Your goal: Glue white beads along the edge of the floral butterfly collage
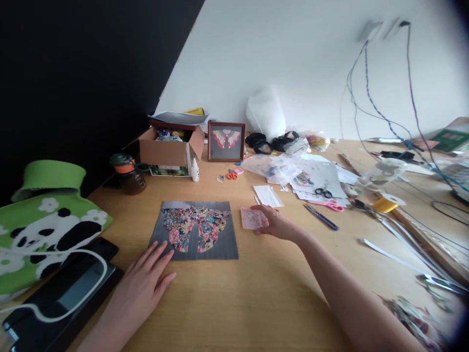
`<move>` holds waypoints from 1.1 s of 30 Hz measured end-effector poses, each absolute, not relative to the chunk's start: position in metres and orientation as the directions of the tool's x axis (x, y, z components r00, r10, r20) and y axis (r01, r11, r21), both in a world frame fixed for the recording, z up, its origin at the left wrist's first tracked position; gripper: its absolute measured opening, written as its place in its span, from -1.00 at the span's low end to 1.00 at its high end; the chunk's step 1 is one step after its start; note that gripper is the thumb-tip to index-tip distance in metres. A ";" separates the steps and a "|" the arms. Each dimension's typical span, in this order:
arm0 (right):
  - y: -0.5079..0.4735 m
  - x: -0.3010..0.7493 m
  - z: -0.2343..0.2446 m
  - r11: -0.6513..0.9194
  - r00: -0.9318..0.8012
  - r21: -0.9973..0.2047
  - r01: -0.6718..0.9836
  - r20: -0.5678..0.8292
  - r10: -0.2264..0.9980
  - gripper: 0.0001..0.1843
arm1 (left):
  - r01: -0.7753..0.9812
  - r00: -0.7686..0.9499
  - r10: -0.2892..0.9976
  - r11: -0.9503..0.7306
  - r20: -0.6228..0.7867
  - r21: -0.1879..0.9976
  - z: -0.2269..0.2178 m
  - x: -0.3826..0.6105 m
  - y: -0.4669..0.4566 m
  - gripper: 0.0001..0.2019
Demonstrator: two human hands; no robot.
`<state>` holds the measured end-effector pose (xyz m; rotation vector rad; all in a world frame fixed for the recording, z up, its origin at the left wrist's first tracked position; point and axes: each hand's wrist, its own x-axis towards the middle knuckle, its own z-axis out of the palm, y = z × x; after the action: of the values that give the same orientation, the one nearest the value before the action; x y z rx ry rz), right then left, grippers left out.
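Observation:
A dark grey sheet (230, 247) lies flat on the table, bearing a floral fabric collar shape (179, 230) with small pale beads along its top edge. My left hand (148, 276) rests flat with fingers spread, its fingertips on the sheet's lower left corner. To the right of the sheet is a small square pink tray (249, 218); its contents are too small to make out. My right hand (274, 222) grips the tray's right edge between thumb and fingers. A white paper slip (269, 195) lies just beyond that hand.
Farther back stand a cardboard box (166, 151), a white glue bottle (195, 170), and a framed collar piece (226, 142). Orange scissors (232, 176) lie before the frame. A dark bottle (130, 176) and panda bag (51, 225) are left; pink scissors (331, 205) and a seam-ripper-like tool (322, 217) right.

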<state>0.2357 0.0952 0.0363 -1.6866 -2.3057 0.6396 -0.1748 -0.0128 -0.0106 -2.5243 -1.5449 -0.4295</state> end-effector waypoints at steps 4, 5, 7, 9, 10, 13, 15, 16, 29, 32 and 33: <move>0.100 0.236 0.035 0.281 -0.354 -0.464 0.840 -0.076 0.932 -0.26 | 0.853 0.490 0.804 -0.522 0.336 0.006 0.002 -0.158 -0.013 -0.58; 0.101 0.237 0.034 0.294 -0.365 -0.467 0.834 -0.068 0.929 -0.25 | 0.841 0.509 0.795 -0.542 0.330 0.008 0.007 -0.151 -0.013 -0.59; 0.103 0.239 0.033 0.310 -0.371 -0.477 0.823 -0.036 0.928 -0.24 | 0.815 0.542 0.781 -0.578 0.311 0.030 0.016 -0.135 -0.016 -0.62; 0.104 0.239 0.034 0.316 -0.346 -0.498 0.808 0.034 0.938 -0.28 | 0.768 0.595 0.751 -0.637 0.287 0.074 0.025 -0.114 -0.020 -0.64; 0.104 0.238 0.035 0.326 -0.331 -0.516 0.792 0.086 0.940 -0.33 | 0.736 0.623 0.727 -0.670 0.289 0.100 0.030 -0.103 -0.022 -0.66; 0.106 0.233 0.040 0.372 -0.266 -0.600 0.709 0.261 0.928 -0.51 | 0.597 0.725 0.625 -0.780 0.290 0.188 0.038 -0.067 -0.023 -0.70; 0.107 0.227 0.043 0.366 -0.187 -0.667 0.649 0.326 0.927 -0.59 | 0.540 0.747 0.587 -0.809 0.312 0.230 0.041 -0.045 -0.019 -0.72; 0.108 0.223 0.044 0.345 -0.134 -0.706 0.619 0.338 0.931 -0.59 | 0.526 0.748 0.575 -0.818 0.333 0.232 0.041 -0.036 -0.016 -0.74; 0.092 0.202 0.006 0.182 0.358 -0.817 0.547 0.424 0.832 -0.45 | 0.539 0.628 0.639 -0.769 0.443 0.345 0.008 -0.004 0.008 -0.79; 0.093 0.204 -0.001 0.186 0.342 -0.800 0.570 0.437 0.832 -0.48 | 0.585 0.579 0.675 -0.735 0.457 0.343 0.009 -0.009 0.015 -0.78; 0.094 0.205 -0.003 0.190 0.324 -0.789 0.584 0.441 0.837 -0.49 | 0.594 0.572 0.678 -0.730 0.461 0.337 0.010 -0.009 0.016 -0.78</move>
<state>0.2045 0.0936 -0.0029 -1.4972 -1.3630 0.2904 -0.0094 0.0163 0.0095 -2.9117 -1.1864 -0.9578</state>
